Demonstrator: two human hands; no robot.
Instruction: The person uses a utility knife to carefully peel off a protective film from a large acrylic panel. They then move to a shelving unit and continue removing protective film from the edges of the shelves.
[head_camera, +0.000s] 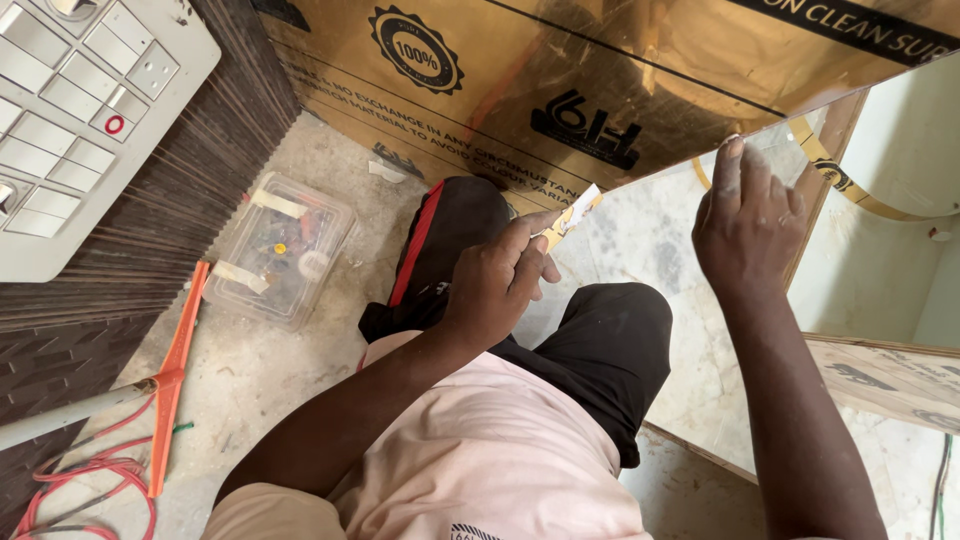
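Note:
My left hand (500, 275) pinches a small strip of gold film with a white backing (572, 212) at the corner of a large gold mirror-finish sheet (560, 80) that stands upright in front of me. Further right, my right hand (748, 215) rests with fingers curled on the lower edge of that sheet, where the protective gold film ends. A peeled curl of gold film (850, 185) hangs beyond it to the right. I crouch over the floor in black shorts (600, 340) and a pink shirt.
A clear plastic box of small parts (280, 250) lies on the concrete floor at left. An orange tool (178, 370) and red wires (80, 480) lie beside it. A white switch panel (70, 110) is mounted on a dark ribbed wall. Plywood boards stand at right.

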